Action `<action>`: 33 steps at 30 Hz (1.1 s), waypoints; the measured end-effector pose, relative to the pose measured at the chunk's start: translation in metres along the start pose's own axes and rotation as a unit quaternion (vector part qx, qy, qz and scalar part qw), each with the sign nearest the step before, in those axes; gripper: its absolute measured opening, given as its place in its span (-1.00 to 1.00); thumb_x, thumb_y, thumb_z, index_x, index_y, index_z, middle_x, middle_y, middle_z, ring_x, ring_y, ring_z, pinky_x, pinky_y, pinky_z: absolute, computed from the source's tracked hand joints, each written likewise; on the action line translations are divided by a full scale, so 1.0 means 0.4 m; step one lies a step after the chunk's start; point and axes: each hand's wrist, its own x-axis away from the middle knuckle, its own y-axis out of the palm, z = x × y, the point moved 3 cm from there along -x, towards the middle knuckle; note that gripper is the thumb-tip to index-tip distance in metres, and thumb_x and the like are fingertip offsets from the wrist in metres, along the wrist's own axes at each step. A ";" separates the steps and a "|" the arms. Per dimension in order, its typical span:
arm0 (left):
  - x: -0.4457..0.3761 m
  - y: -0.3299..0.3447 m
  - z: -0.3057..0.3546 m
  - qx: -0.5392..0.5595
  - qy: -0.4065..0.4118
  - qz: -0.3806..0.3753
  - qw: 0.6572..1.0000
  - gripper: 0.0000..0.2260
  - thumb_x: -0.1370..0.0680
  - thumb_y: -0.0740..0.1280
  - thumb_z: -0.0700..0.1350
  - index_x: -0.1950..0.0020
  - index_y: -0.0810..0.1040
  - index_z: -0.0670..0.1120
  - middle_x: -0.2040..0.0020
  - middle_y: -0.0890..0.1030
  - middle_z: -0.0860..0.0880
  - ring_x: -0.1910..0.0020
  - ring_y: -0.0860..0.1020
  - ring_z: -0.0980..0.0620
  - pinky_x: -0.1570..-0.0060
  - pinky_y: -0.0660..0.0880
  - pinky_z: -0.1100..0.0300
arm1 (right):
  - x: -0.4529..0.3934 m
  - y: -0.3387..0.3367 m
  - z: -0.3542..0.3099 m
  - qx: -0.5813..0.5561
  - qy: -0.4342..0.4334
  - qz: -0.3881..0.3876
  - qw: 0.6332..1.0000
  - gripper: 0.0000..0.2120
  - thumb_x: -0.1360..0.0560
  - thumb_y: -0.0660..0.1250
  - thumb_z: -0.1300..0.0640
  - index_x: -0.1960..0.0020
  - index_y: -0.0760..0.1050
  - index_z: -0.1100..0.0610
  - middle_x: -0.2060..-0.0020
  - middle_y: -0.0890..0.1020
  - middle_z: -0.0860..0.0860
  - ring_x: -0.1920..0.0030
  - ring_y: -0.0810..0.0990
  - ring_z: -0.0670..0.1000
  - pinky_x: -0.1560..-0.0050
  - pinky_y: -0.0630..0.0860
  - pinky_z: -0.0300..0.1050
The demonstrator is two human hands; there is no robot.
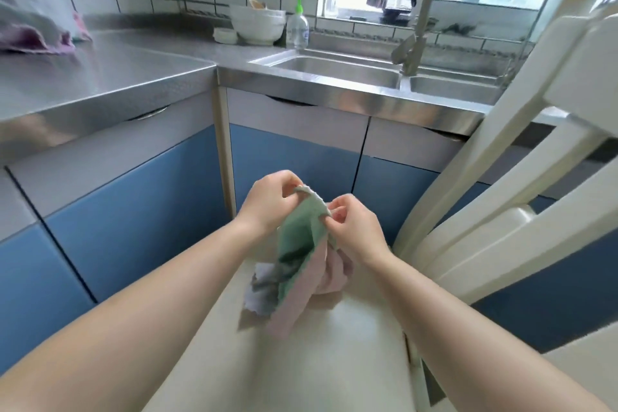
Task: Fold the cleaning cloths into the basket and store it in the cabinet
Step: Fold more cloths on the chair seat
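Observation:
A green cleaning cloth (298, 234) hangs above a cream chair seat (301, 354). My left hand (271, 204) pinches its top edge, and my right hand (354, 227) pinches the same edge a little to the right. Behind and below the green cloth hangs a pink cloth (297, 301), with a grey-white cloth (259, 291) at its left; both reach the seat. More cloths (33, 30), grey and pink, lie blurred on the steel counter at the far left. No basket is in view.
Blue cabinet doors (133, 217) run under the steel counter (100, 77) and the double sink (351, 72). The chair back (521, 177) rises at the right. Stacked white bowls (257, 25) and a soap pump bottle (297, 27) stand at the tiled wall.

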 end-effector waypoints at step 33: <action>-0.110 -0.327 0.166 0.054 0.003 0.175 0.983 -0.84 -0.46 0.37 -0.04 0.27 0.44 0.01 0.21 0.60 -0.10 0.15 0.62 -0.18 0.06 0.56 -0.12 | -0.105 -0.262 -0.107 0.208 -0.011 0.156 0.966 -0.83 -0.55 0.19 0.08 -0.02 0.55 0.06 0.02 0.63 0.03 0.06 0.54 0.09 0.15 0.45 -0.10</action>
